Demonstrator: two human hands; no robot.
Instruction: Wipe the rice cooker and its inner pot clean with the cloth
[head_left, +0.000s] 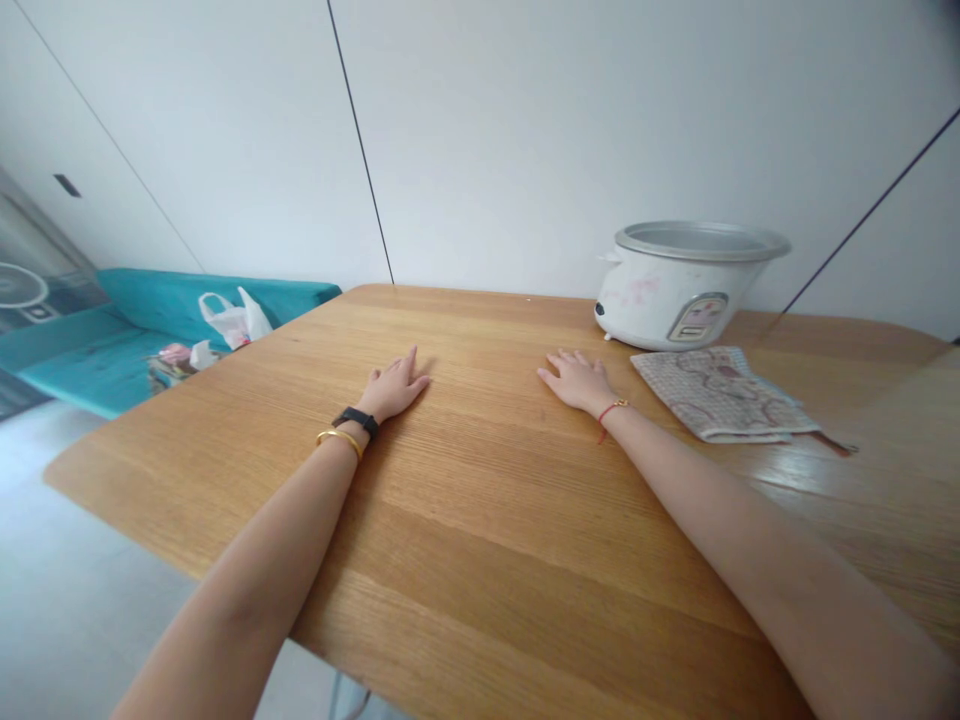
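My left hand (394, 388) lies flat on the wooden table (480, 520), palm down, fingers stretched out and holding nothing; a black band and a gold bangle sit on its wrist. My right hand (577, 380) also rests palm down with fingers spread, a red string round the wrist. It holds nothing. A folded patterned cloth (724, 395) lies just right of my right hand. Behind the cloth stands a white rice cooker (682, 285) without a lid, near the wall.
A white wall runs along the table's far edge. To the left, below table level, a teal bench (142, 335) carries a white plastic bag (232, 320) and small items. A fan (21, 288) shows at the far left. Pale floor lies beside the table's left edge.
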